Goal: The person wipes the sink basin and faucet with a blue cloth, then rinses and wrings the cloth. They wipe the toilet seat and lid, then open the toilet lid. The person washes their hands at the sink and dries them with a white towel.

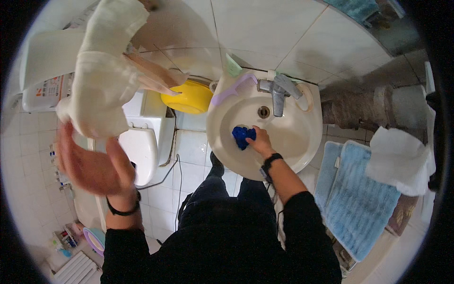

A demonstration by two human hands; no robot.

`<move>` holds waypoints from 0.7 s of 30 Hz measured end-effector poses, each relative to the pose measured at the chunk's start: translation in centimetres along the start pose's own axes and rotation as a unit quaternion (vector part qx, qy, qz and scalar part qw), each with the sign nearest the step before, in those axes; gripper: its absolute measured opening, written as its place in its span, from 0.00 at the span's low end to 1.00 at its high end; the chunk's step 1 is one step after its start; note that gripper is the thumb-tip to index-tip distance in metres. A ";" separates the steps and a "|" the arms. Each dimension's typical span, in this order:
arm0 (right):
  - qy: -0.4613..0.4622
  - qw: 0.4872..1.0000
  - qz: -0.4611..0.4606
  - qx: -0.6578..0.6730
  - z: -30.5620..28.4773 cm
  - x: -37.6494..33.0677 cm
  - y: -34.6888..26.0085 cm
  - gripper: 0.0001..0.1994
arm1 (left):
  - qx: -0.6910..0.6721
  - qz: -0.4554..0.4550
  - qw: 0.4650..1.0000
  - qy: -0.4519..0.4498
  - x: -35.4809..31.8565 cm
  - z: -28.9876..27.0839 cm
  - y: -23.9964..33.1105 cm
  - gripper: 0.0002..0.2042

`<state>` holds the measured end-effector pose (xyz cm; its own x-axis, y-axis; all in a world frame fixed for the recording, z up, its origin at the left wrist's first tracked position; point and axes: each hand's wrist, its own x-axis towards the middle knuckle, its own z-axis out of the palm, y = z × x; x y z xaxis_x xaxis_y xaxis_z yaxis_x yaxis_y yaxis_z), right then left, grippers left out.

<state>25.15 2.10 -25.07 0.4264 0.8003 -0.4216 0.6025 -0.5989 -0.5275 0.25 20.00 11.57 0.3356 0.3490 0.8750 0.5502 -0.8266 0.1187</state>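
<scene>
Blue cloth (243, 136) sits bunched under my right hand (259, 140) on the sink basin (293, 137), below the faucet (278, 93); the fingers grip it, hiding part of it. My left hand (90, 165) is raised, blurred, spread wide and holding nothing, just below a hanging cream towel (101, 75) that cuts off the toilet (142, 151) behind. Bare basin lies right of the cloth.

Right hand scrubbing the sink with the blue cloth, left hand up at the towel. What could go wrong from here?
1. The left hand is raised by the hanging cream towel; a tug might pull it down onto the toilet.
2. The right hand presses the blue cloth in the sink just below the drain; it could snag there.
</scene>
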 end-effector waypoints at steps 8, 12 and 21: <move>0.073 0.972 0.068 0.213 1.4 3.8 4.1 0.17 | -0.432 -0.427 0.686 -0.402 -16.8 11.0 8.1 0.19; 0.130 0.960 0.048 0.244 -2.3 4.9 5.6 0.16 | -0.446 -0.686 0.351 -0.456 -22.1 19.5 11.1 0.25; 0.056 0.975 0.017 0.212 -4.2 2.4 1.4 0.20 | -0.524 -0.744 0.200 -0.363 -28.3 32.7 14.9 0.20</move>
<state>29.86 3.33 -23.77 0.5267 0.7640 -0.3727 0.2639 -0.5637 -0.7827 23.92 12.23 -26.78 0.6289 0.2110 -0.7483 0.1194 0.9249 0.3611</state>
